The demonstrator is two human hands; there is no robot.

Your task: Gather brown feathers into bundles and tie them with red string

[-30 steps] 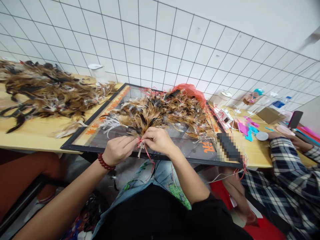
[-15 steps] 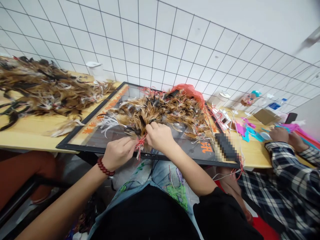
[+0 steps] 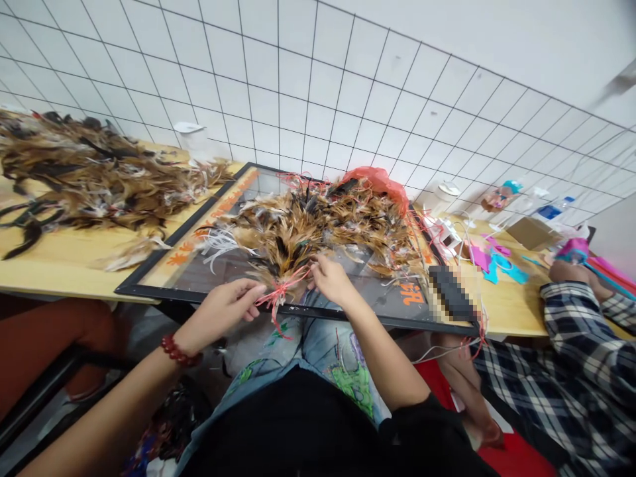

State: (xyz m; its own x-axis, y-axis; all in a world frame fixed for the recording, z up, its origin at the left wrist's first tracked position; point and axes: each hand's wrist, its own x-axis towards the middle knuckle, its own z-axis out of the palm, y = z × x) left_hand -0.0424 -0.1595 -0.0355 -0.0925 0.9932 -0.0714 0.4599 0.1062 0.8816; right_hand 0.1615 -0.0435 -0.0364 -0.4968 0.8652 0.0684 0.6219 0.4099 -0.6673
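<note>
A bunch of brown and black feathers [image 3: 288, 250] lies at the near edge of the black-framed glass board [image 3: 186, 281], its lower end crossed by thin red string [image 3: 281, 290]. My left hand [image 3: 229, 306], with a dark red bead bracelet on the wrist, pinches string on the left of the bunch. On the other side my right hand [image 3: 328, 279] is closed with its fingertips on the string's right end. Loose string ends hang over the board's edge. White strips [image 3: 218, 244] lie left of the bunch.
More feathers [image 3: 114, 175] cover the table at left. A red plastic bag [image 3: 380, 182] sits behind the feathers on the board. Cables and a blurred dark object [image 3: 453, 291] are at right. Beside me a person in a plaid sleeve [image 3: 571, 315] handles pink and blue material.
My hands have moved apart, left hand leftward and right hand rightward, drawing the red string out across the feather bunch. The neighbour's hands have shifted right.
</note>
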